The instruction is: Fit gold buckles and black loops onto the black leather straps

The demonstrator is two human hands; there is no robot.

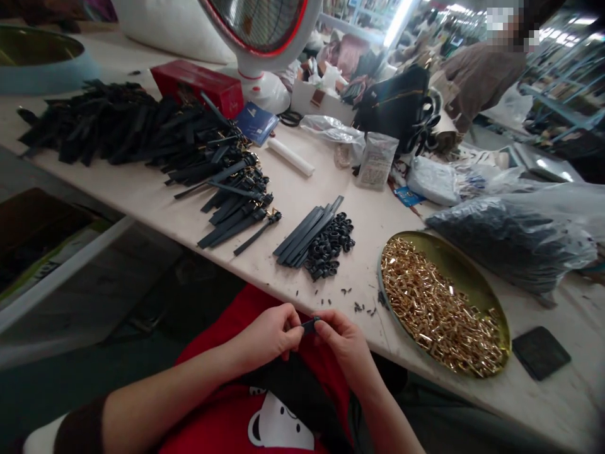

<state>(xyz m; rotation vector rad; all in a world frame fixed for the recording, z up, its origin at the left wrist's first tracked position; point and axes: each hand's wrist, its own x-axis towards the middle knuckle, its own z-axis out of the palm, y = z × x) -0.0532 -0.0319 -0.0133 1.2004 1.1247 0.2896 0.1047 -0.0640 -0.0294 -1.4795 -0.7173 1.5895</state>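
Note:
My left hand and my right hand meet just off the table's front edge, above my lap. Between them is a short dark strap, pinched by the fingers of both. My right fingertips close over its right end, where a small dark piece, perhaps a loop, shows; the fingers hide most detail. Beyond my hands, a stack of flat dark strips lies beside a pile of small black loops. To the right, a round gold tray holds many gold-coloured metal buckles.
A heap of dark straps with gold fittings spreads across the table's left. Behind it stand a red box and a fan. Plastic bags and a dark square pad lie right. Another person's sleeve appears at the back.

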